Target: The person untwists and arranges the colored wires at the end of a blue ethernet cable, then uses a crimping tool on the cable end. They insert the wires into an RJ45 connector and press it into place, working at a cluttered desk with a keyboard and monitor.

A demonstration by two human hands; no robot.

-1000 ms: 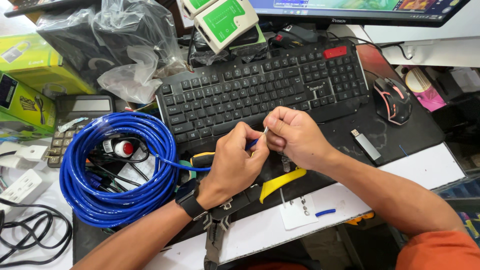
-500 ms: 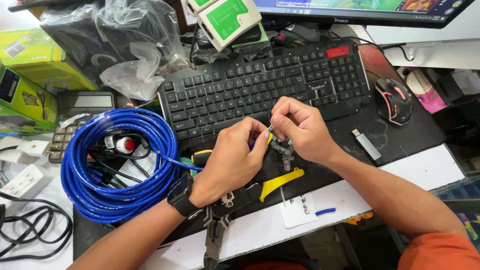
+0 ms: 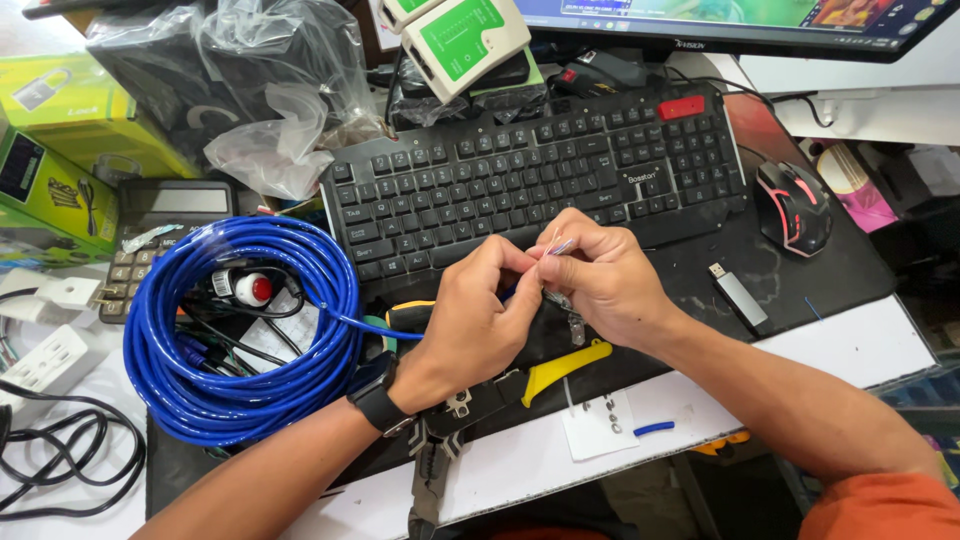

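Landmark: black keyboard, lying tilted across the dark desk mat.
Behind the keyboard: a white-and-green cable tester, crumpled clear plastic bags and the lower edge of a monitor.
Right of the keyboard: a black-and-red mouse; a USB stick lies near the keyboard's front right corner.
Left of the keyboard: a calculator, yellow-green boxes, a white power strip.
Front-left of the keyboard: a large coil of blue network cable, laid over black leads and a small red-capped part.
In front of the keyboard, under the hands: a yellow-handled crimping tool, partly hidden by the wrists, and a white paper slip.
Cable end: a thin blue run leaves the coil and goes into the hands, just in front of the keyboard's front edge; short coloured wire ends stick out above the fingers.
Left hand: fingers curled, pinching the cable where it enters; a black watch on the wrist.
Right hand: fingertips pressed together on the coloured wire ends, touching the left hand.
Hidden: the cable sheath's end, covered by both hands.
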